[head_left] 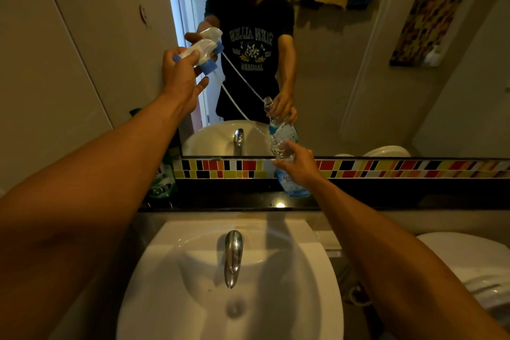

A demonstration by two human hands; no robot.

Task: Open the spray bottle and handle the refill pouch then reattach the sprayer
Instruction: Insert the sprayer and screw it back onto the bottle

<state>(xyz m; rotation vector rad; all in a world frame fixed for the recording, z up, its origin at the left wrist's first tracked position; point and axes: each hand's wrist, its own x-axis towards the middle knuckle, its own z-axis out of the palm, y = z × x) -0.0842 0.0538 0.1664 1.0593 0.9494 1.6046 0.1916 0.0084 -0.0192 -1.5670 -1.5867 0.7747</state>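
Observation:
My left hand (180,74) holds the white and blue sprayer head (202,54) raised high near the mirror. Its thin dip tube (237,106) slants down to the right, its lower end at the open neck of the bottle. The clear spray bottle (288,179), with a pale blue label, stands on the dark ledge behind the sink, and my right hand (299,164) grips it around the shoulder. A green refill pouch (162,182) stands on the ledge at the left, partly hidden by my left forearm.
A white sink (317,270) with a chrome tap (233,257) lies below my arms. The mirror (358,63) rises behind the ledge above a coloured tile strip (400,168). A white toilet (469,262) stands to the right.

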